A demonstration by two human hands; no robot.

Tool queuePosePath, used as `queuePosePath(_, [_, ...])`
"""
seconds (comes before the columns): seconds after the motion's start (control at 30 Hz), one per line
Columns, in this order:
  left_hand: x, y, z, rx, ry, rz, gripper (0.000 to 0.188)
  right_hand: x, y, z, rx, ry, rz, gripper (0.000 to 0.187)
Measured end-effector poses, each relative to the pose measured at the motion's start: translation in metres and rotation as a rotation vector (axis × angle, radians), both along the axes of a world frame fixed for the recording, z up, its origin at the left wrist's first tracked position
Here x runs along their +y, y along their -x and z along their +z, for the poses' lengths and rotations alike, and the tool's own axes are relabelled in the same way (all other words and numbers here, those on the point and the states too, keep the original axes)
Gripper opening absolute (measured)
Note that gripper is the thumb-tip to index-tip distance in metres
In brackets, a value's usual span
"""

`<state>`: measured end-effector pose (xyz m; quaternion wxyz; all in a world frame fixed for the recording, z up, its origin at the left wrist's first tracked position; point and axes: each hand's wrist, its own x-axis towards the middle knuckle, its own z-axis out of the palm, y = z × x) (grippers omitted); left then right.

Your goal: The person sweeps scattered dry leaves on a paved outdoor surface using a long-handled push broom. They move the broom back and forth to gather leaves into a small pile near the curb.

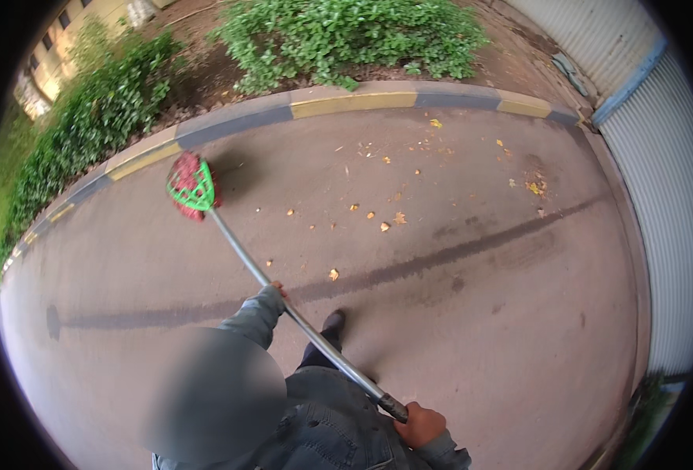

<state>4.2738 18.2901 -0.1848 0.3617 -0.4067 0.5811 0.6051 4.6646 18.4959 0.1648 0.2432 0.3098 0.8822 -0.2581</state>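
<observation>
A long-handled mop (194,188) with a green plastic frame and red fringe slants across the view. Its head is at the far left, near the kerb, with a dark shadow beside it; I cannot tell whether the fringe touches the ground. My left hand (278,291) is wrapped round the middle of the metal pole, partly hidden by my grey sleeve. Lower right, my right hand (422,425) grips the dark end of the handle near my waist. One dark shoe (333,322) shows beside the pole.
Yellow fallen leaves (399,218) lie scattered on the pavement (456,329). A yellow and grey kerb (354,103) curves along the far side, with green bushes (346,43) behind it. At the right stands a corrugated metal wall (667,227). A dark streak crosses the ground.
</observation>
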Motion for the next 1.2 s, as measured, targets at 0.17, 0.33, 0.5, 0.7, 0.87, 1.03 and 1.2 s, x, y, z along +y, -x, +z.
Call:
queuePosePath(0.17, [0.017, 0.064, -0.020, -0.166, -0.068, 0.267, 0.015, 0.020, 0.073, -0.001, 0.024, -0.040, 0.046, 0.026])
queuePosePath(0.33, [0.111, 0.044, -0.055, -0.254, -0.083, 0.017, 0.020, 0.030, 0.079, 0.030, -0.142, -0.081, -0.152, 0.027])
queuePosePath(0.5, [0.180, -0.022, -0.129, -0.203, -0.175, -0.220, 0.014, 0.017, 0.015, 0.045, -0.059, -0.116, -0.350, 0.020])
queuePosePath(0.7, [0.308, -0.120, -0.002, -0.142, -0.116, -0.506, 0.013, -0.037, -0.085, 0.025, -0.308, -0.080, -0.623, 0.033])
queuePosePath(0.87, [0.372, -0.208, 0.059, -0.128, -0.181, -0.586, 0.011, -0.018, -0.117, 0.075, -0.302, -0.075, -0.847, 0.032])
queuePosePath(1.03, [0.381, -0.308, 0.084, -0.086, -0.308, -0.668, 0.017, 0.015, -0.206, 0.058, -0.334, -0.027, -0.811, 0.033])
queuePosePath(1.2, [0.391, -0.383, 0.099, -0.055, -0.291, -0.628, 0.016, 0.075, -0.323, 0.039, -0.373, 0.044, -0.712, 0.036])
